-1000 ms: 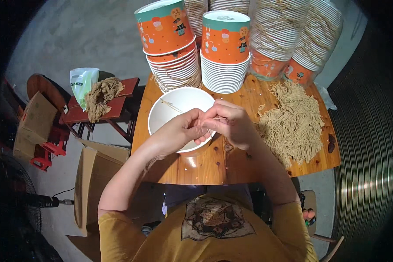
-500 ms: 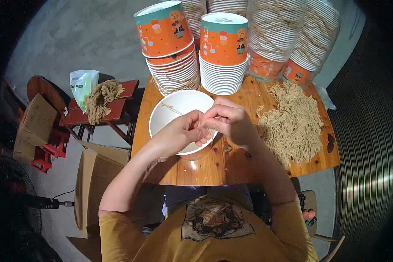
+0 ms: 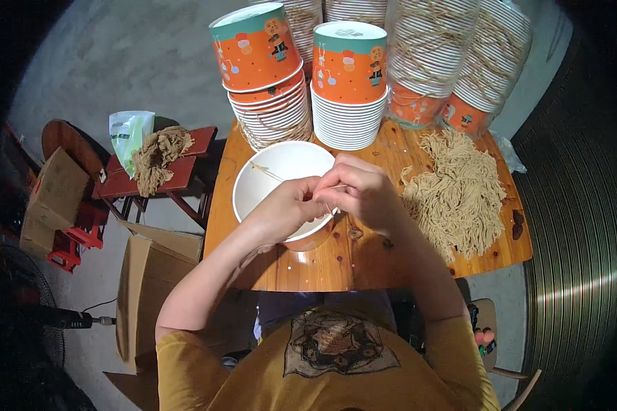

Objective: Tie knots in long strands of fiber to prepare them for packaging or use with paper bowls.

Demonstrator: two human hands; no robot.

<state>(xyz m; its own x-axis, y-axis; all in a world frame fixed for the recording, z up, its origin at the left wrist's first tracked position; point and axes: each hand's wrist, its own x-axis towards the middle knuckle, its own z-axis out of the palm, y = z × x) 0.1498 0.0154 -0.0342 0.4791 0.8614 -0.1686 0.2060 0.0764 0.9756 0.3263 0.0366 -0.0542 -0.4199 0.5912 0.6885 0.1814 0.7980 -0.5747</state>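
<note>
1. Left hand [image 3: 288, 209]: fingers curled inward, fingertips pinched together, pointing toward the right hand.
2. Right hand [image 3: 363, 192]: fingers bent, thumb and forefinger closed in a fine pinch, knuckles up.
3. Both hands meet at the fingertips, touching or nearly so.
4. Forearms bare, entering from the lower edge, converging forward; elbows bent and spread apart.

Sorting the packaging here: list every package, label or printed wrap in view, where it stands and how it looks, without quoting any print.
Printed paper bowls: two stacks at the table's far edge, orange with teal rim band and small cartoon figures.
Wrapped bowl stacks: far right of the table, clear film over white ribbed rims, orange bases.
Plastic bag: on the red stool, left, white-green, crumpled.
Cardboard boxes: on the floor, left, plain brown, open flaps.
No screens or signs.
</note>
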